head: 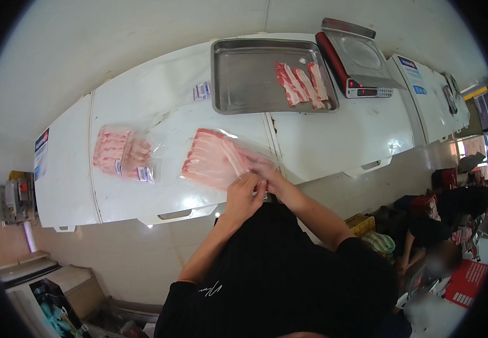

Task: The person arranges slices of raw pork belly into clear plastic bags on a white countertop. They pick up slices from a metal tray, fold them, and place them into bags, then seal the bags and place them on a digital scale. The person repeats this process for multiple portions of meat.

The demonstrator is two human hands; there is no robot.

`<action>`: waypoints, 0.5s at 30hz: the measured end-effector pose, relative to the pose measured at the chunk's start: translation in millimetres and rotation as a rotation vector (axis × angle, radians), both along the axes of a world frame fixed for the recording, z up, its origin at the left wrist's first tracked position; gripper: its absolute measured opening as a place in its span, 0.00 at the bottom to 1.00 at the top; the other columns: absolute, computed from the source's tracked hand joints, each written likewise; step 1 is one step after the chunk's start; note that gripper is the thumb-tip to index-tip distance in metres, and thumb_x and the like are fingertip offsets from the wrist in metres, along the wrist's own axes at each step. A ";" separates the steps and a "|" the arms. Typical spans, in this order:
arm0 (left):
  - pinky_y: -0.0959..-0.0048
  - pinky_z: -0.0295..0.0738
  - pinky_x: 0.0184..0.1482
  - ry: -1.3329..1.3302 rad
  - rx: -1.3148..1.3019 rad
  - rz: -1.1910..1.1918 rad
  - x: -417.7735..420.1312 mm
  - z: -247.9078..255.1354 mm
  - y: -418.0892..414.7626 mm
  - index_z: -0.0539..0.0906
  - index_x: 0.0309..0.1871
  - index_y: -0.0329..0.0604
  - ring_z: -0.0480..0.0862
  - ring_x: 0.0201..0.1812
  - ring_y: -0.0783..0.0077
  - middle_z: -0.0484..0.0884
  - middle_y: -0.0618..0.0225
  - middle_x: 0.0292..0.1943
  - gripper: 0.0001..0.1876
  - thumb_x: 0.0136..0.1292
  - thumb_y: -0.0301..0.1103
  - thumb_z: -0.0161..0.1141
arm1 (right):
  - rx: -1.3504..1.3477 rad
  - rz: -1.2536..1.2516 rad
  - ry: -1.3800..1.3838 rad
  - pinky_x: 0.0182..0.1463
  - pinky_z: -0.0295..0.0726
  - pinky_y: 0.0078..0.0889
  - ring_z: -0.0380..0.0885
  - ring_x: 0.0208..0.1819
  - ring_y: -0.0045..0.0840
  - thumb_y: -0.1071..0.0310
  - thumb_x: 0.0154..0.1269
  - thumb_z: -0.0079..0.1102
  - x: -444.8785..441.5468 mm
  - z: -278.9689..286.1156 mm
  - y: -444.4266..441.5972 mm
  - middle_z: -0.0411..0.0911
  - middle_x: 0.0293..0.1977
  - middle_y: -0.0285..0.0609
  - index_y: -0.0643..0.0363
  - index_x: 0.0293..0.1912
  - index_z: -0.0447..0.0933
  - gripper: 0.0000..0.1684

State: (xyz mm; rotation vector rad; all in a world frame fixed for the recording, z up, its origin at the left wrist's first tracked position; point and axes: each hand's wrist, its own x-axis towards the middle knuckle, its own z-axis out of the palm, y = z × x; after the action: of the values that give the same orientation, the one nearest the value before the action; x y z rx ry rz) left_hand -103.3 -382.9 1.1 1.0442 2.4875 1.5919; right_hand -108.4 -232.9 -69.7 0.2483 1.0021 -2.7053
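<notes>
On the white freezer lid lies a clear plastic bag (210,179) with several strips of pale pink, fatty raw meat (203,154) side by side inside. One strip (232,155) lies slanted over the others, its near end by my fingers. My left hand (244,196) pinches the near right edge of the bag. My right hand (269,171) is at the bag's right end, its fingers seen through the plastic; their grip is unclear. To the left, packed meat (115,148) in clear plastic bears small labels.
A metal tray (244,80) behind the bag holds a few meat strips (301,86). A red scale (364,59) with a lit display stands right of it. A label sheet (201,91) lies left of the tray. Other people (432,236) are at the lower right, near a yellow crate (360,224).
</notes>
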 end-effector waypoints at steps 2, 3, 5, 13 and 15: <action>0.59 0.76 0.32 0.000 0.038 0.006 1.3 0.8 2.4 0.79 0.33 0.39 0.82 0.28 0.56 0.81 0.59 0.28 0.07 0.66 0.25 0.68 | 0.028 0.094 0.000 0.68 0.80 0.32 0.81 0.64 0.27 0.69 0.77 0.60 -15.4 -34.1 -5.8 0.76 0.69 0.44 0.62 0.77 0.69 0.32; 0.60 0.76 0.31 0.003 0.056 0.013 1.4 0.4 3.2 0.80 0.33 0.38 0.82 0.27 0.57 0.81 0.59 0.27 0.07 0.67 0.25 0.68 | 0.046 0.136 0.022 0.70 0.79 0.31 0.79 0.65 0.27 0.68 0.77 0.61 -23.7 -45.6 -8.9 0.75 0.70 0.44 0.62 0.77 0.69 0.33; 0.60 0.76 0.31 0.006 0.046 0.011 0.9 -2.5 3.6 0.80 0.33 0.38 0.82 0.27 0.57 0.81 0.59 0.28 0.07 0.67 0.25 0.68 | 0.086 0.197 0.152 0.73 0.76 0.30 0.77 0.68 0.26 0.67 0.76 0.62 -42.0 -51.9 -15.8 0.73 0.72 0.42 0.61 0.77 0.68 0.35; 0.59 0.76 0.32 0.020 0.073 0.022 0.0 -2.1 -0.3 0.80 0.33 0.38 0.82 0.29 0.55 0.81 0.59 0.28 0.08 0.67 0.26 0.69 | 0.637 0.185 0.451 0.80 0.68 0.31 0.66 0.75 0.23 0.70 0.80 0.58 -69.0 -41.7 -45.4 0.64 0.77 0.40 0.60 0.83 0.55 0.39; 0.59 0.76 0.33 0.046 0.062 0.044 0.0 -6.0 -3.9 0.80 0.34 0.39 0.83 0.30 0.55 0.82 0.59 0.29 0.08 0.67 0.27 0.69 | 0.785 0.204 0.557 0.80 0.68 0.31 0.66 0.76 0.23 0.70 0.80 0.58 -73.7 -22.5 -53.5 0.64 0.76 0.40 0.59 0.83 0.55 0.39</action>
State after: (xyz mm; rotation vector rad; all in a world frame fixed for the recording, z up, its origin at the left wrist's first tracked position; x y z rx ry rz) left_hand -103.3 -386.9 -5.0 1.0516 2.5235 1.6864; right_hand -182.2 -286.4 -92.2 -0.4807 2.0793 -2.0958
